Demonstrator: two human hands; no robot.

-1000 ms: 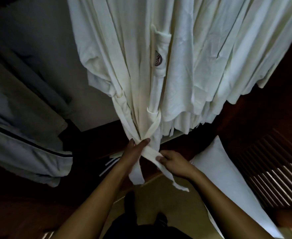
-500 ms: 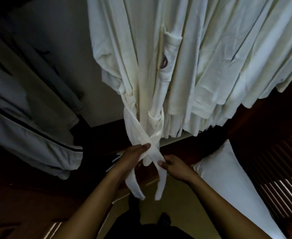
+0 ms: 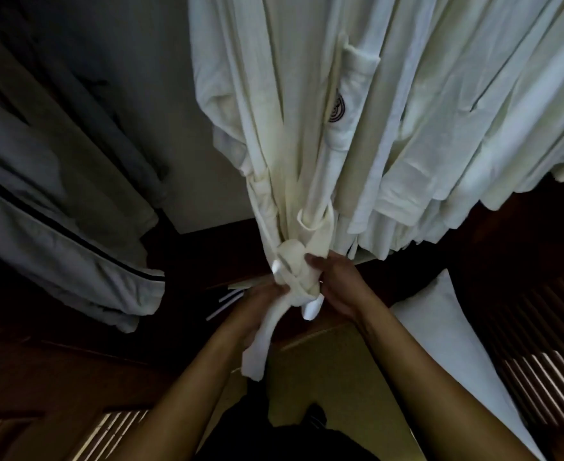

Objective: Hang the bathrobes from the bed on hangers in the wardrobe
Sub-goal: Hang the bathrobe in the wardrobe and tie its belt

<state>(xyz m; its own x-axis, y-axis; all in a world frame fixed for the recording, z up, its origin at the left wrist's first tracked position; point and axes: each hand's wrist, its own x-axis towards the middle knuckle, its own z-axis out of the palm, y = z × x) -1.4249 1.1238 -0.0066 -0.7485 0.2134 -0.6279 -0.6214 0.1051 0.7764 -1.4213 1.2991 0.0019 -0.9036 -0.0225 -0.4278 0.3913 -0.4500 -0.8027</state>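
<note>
Our left hand sits just below the centre of the frame, its fingers curled round one end of the belt, whose loose tail falls over our wrist. Our right hand is just to the right of it, thumb and fingers closed on the other end. A short bright tip of cloth pokes out below the palm. Between our two hands the belt is wound into a bulky knot, and both hands touch it.

The belt belongs to the white bathrobe that hangs down the upper centre of the frame. From the knot, the belt runs up through a loop on the bathrobe's side. A pocket on its front carries a round dark emblem. To the right, filling the upper right of the frame, the other bathrobes hang pressed close together beside it, their hems at about the same height.

At the left of the frame a dim grey garment with dark piping hangs well apart from the white ones. A white pillow lies at the lower right, next to a slatted door. We see pale floor between our forearms.
</note>
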